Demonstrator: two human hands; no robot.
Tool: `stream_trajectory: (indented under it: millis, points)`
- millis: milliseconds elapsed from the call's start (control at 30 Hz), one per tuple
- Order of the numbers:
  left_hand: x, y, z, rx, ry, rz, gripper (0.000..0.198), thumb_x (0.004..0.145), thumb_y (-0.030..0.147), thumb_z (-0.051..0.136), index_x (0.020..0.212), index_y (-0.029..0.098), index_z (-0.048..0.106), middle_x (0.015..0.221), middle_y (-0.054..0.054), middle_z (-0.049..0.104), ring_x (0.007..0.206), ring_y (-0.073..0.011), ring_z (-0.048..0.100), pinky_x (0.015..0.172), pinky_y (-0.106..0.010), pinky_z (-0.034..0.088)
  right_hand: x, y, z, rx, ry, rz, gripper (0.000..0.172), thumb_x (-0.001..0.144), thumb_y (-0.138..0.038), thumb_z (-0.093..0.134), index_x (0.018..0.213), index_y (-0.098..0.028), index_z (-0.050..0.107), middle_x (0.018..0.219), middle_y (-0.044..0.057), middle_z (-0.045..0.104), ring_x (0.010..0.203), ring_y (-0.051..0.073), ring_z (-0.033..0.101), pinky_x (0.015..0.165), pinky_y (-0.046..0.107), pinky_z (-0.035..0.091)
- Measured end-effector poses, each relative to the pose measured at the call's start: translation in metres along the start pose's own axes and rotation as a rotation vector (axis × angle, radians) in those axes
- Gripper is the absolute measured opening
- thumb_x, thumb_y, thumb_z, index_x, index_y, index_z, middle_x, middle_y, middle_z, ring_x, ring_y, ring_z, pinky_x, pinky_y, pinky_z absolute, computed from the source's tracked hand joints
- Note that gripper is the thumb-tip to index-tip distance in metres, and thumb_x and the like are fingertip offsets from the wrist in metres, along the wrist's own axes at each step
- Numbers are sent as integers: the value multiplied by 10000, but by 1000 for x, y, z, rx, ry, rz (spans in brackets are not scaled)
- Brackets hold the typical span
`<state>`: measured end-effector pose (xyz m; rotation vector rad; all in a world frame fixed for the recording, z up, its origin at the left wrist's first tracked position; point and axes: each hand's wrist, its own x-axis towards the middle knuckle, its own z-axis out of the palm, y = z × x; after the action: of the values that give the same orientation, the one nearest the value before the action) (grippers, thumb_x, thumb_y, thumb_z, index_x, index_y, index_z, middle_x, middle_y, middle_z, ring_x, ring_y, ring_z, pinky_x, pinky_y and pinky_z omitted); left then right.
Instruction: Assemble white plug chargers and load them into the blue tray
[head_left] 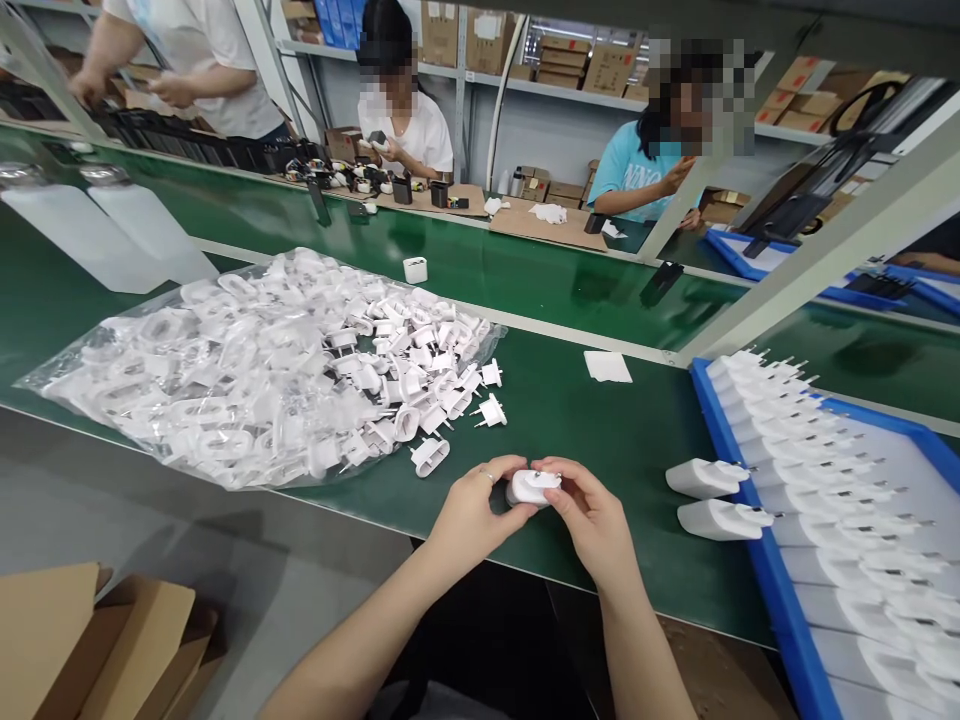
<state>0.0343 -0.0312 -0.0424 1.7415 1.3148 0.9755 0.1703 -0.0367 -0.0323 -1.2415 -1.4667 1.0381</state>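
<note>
Both hands meet around one white plug adapter above the green table's near edge. My left hand is closed on its left side, a ring on one finger. From the other side my right hand grips it, thumb and fingers near the pin end. Just beyond my left hand lies a loose white plug piece with pins. Two white adapters rest to the right of my right hand, their pin ends at the tray's edge.
A plastic bag spills many white plug pieces at left. A blue tray holds rows of white adapters at right. White bottles lie at far left. A slanted metal post crosses the right side. Co-workers sit beyond the bench.
</note>
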Motion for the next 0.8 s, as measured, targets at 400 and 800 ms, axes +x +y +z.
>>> stream_trajectory:
  millis: [400, 800]
  points:
    - [2, 3, -10, 41, -86, 33, 294, 655, 283, 521, 938, 206, 521, 923, -4, 573, 824, -138, 528, 661, -219, 439, -1, -2, -11, -283, -67, 21, 280, 667, -299, 527, 944, -253, 518, 1020, 23, 529, 956, 180, 474, 827, 340, 382]
    - [24, 52, -14, 685, -232, -93, 112, 494, 76, 612, 470, 157, 539, 435, -5, 499, 423, -162, 513, 406, -227, 374, 25, -47, -17, -733, -447, 71, 182, 618, -95, 465, 688, -238, 552, 737, -35, 575, 660, 134, 516, 560, 232, 379]
